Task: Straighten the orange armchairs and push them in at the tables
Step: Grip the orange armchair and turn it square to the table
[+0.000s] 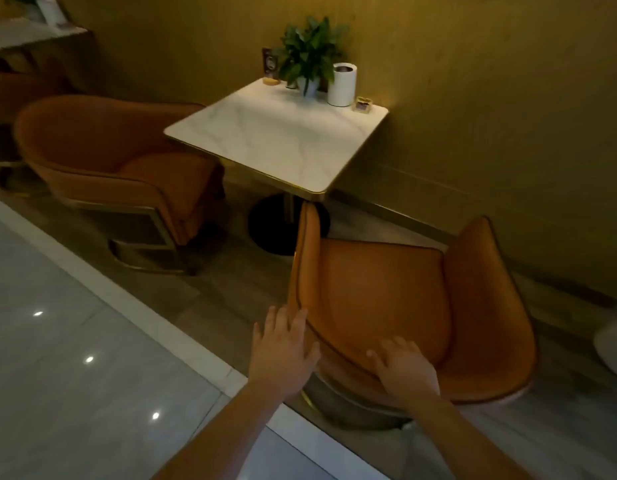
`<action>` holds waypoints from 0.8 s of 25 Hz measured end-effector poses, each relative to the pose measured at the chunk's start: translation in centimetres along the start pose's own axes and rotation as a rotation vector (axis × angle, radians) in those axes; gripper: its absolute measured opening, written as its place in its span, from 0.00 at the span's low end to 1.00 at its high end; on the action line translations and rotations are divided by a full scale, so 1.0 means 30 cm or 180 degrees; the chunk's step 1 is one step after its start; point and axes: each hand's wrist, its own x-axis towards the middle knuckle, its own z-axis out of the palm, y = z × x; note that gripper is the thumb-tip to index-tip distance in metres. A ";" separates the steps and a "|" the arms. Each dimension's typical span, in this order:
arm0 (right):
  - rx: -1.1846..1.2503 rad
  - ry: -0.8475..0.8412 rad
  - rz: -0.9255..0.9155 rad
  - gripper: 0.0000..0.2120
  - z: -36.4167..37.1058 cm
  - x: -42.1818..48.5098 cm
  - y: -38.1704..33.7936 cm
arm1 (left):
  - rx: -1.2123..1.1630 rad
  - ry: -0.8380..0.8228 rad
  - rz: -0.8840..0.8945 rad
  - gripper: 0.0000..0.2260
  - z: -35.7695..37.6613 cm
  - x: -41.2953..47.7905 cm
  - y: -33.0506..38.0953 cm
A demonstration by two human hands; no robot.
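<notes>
— Wall (473, 98) on the right, bare floor (75, 358) on the left?
— Yes; the near armchair (386, 299) sits off the table (283, 140)'s near corner, turned askew.
— Its look?
— Orange, curved shell, dark piping.
— Hands?
— Left hand (283, 348) flat, fingers spread, on the back's outer edge; right hand (404, 365) draped over the back's rim.

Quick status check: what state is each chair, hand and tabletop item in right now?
Near armchair: angled, not pushed in.
Far armchair: seat tucked under table.
Left hand: flat on near chair's backrest edge.
Right hand: fingers over backrest rim.
Potted plant: upright.
White roll: upright.
</notes>
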 end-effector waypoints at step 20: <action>-0.0025 0.0962 0.0739 0.17 0.126 -0.021 0.305 | 0.0361 -0.0252 0.0076 0.30 0.420 0.245 0.168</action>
